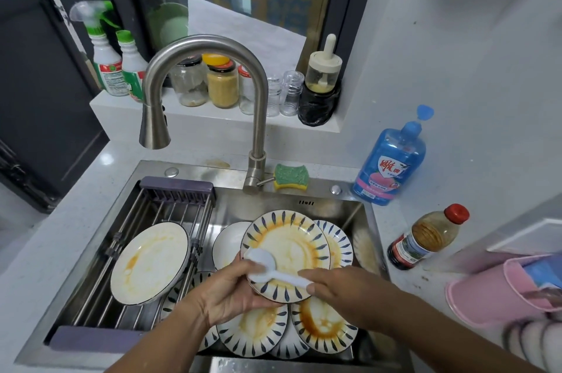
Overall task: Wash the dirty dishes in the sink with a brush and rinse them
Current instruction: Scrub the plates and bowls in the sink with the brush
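My left hand (pixel 234 293) grips the near-left rim of a stained plate with blue dashes (pixel 292 239), holding it tilted over the sink (pixel 349 208). My right hand (pixel 337 284) holds the handle of a white brush (pixel 264 263). The brush head rests on the plate's lower left part. Under them lie several more stained patterned plates (pixel 322 327) in the sink. A white plate with a dark rim and orange smears (pixel 149 263) lies on the drying rack (pixel 179 190) across the sink's left half.
The steel faucet (pixel 255 117) arches over the sink, no water running. A green-yellow sponge (pixel 290 176) sits behind it. A blue detergent bottle (pixel 390 160) and a sauce bottle (pixel 425 239) stand on the right counter. Jars and spray bottles line the sill.
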A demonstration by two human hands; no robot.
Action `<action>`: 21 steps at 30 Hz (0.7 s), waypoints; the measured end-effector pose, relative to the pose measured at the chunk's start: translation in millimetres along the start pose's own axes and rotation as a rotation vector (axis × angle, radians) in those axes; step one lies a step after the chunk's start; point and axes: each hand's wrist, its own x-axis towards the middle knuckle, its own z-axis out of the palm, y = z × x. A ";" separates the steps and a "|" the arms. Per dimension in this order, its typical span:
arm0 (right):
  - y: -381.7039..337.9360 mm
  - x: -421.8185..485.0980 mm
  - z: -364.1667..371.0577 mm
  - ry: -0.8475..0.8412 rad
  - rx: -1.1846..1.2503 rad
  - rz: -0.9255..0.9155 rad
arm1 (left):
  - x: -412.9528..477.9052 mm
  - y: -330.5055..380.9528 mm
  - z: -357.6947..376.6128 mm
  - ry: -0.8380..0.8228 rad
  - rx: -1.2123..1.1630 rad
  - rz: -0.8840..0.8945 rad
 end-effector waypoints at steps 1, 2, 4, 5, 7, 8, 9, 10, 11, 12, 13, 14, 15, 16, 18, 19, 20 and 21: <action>-1.9 -3.8 -1.5 0.000 -0.030 0.000 | 2.1 2.0 2.8 0.032 -0.037 -0.013; -2.5 -7.4 -2.3 0.004 -0.063 0.001 | 5.2 3.9 2.5 0.071 -0.053 -0.020; -1.0 -17.6 -5.5 0.009 -0.127 0.017 | 9.3 6.3 2.2 0.124 -0.072 -0.015; 1.1 -24.0 -7.1 0.002 -0.169 0.044 | 9.9 7.7 3.3 0.143 -0.053 0.000; 9.1 -35.1 -9.8 0.019 -0.271 0.115 | 5.9 9.3 3.9 0.178 0.033 0.036; 14.0 -38.3 -11.4 0.038 -0.327 0.157 | 2.9 9.8 4.0 0.186 0.076 0.047; 18.7 -38.7 -13.6 0.062 -0.378 0.202 | 1.7 9.1 4.9 0.191 0.136 0.052; 22.6 -35.6 -15.3 0.091 -0.411 0.242 | -0.5 7.9 7.4 0.178 0.200 0.049; 24.5 -30.7 -16.4 0.113 -0.430 0.267 | -0.7 6.3 8.7 0.167 0.264 0.041; 23.4 -24.8 -17.6 0.119 -0.442 0.274 | -2.1 5.2 10.4 0.155 0.313 0.026; 20.2 -19.1 -19.5 0.113 -0.451 0.264 | -2.2 3.4 11.8 0.148 0.351 0.008; 16.0 -13.9 -20.9 0.105 -0.459 0.235 | -2.9 1.7 12.6 0.128 0.388 -0.016; 11.7 -9.8 -21.7 0.096 -0.480 0.194 | -3.8 0.9 11.8 0.108 0.424 -0.042; 7.7 -6.6 -22.8 0.086 -0.514 0.151 | -4.7 1.4 9.9 0.085 0.452 -0.068; 3.1 -2.2 -24.6 0.084 -0.575 0.089 | -5.3 4.3 3.2 0.072 0.480 -0.095; 4.3 0.3 -23.4 0.097 -0.588 0.077 | -5.2 5.9 1.1 0.071 0.481 -0.099; 7.0 2.3 -22.4 0.115 -0.586 0.083 | -5.5 8.6 0.4 0.066 0.483 -0.091; 10.2 3.4 -22.4 0.132 -0.572 0.106 | -6.0 11.4 0.2 0.070 0.482 -0.070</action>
